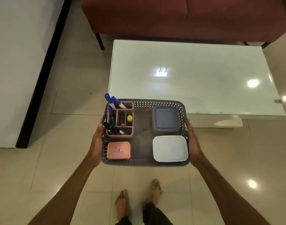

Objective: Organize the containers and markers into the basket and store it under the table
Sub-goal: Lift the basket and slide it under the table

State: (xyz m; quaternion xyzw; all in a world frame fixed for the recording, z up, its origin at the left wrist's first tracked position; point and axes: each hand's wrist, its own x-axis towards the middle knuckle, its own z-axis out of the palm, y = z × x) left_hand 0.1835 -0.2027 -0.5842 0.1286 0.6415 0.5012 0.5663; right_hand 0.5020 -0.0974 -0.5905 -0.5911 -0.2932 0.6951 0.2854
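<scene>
Grey perforated basket [144,163] held in air above tiled floor [58,159], in front of white glossy table [195,73]. Left hand [97,143] gripping left rim, right hand [193,143] gripping right rim. Inside: brown divided organizer [121,135] far left with blue markers [114,101] upright; pink container [118,150] near left; dark blue container [165,119] far right; white container [170,148] near right. Bare feet [139,198] below. Red sofa [179,15] beyond table.

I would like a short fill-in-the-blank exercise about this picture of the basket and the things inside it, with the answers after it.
1. The basket is held by ____ hands, the left hand and the right hand.
2. The pink container lies in the near ____ corner.
3. The container nearest the right hand has a ____ lid.
4. The blue-capped markers stand in the ____ organizer.

Answers: two; left; white; brown
</scene>
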